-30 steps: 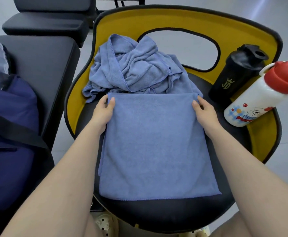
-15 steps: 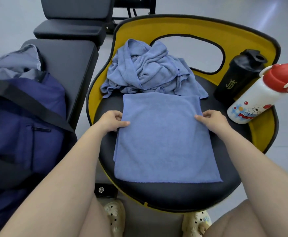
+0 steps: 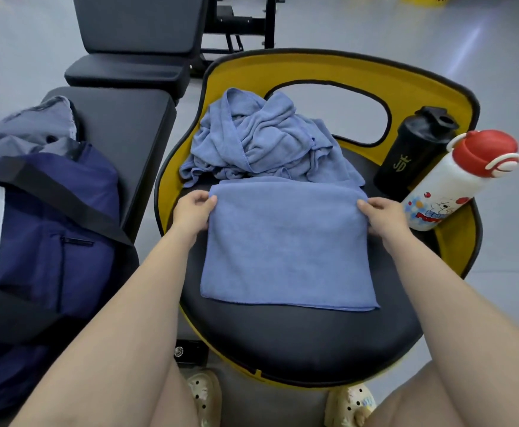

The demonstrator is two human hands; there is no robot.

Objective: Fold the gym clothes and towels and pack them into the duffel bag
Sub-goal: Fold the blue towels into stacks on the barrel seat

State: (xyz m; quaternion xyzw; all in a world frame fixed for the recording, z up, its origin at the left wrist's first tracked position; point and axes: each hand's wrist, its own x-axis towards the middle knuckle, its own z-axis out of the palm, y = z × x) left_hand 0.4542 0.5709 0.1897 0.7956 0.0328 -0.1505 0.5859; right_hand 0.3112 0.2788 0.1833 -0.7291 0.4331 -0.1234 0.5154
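Folded blue towel (image 3: 286, 245) flat on black seat (image 3: 298, 343), near side of yellow-backed chair. Left hand (image 3: 191, 212) pinching far-left corner, right hand (image 3: 386, 215) pinching far-right corner, fingers curled on cloth; prob. to lift or fold w/o losing shape. Crumpled towel (image 3: 261, 140) just beyond, touching far edge. Navy bag (image 3: 45, 238) on bench, left. Black shaker (image 3: 415, 146) & white bottle (image 3: 455, 183) right, close to right hand: could get knocked.
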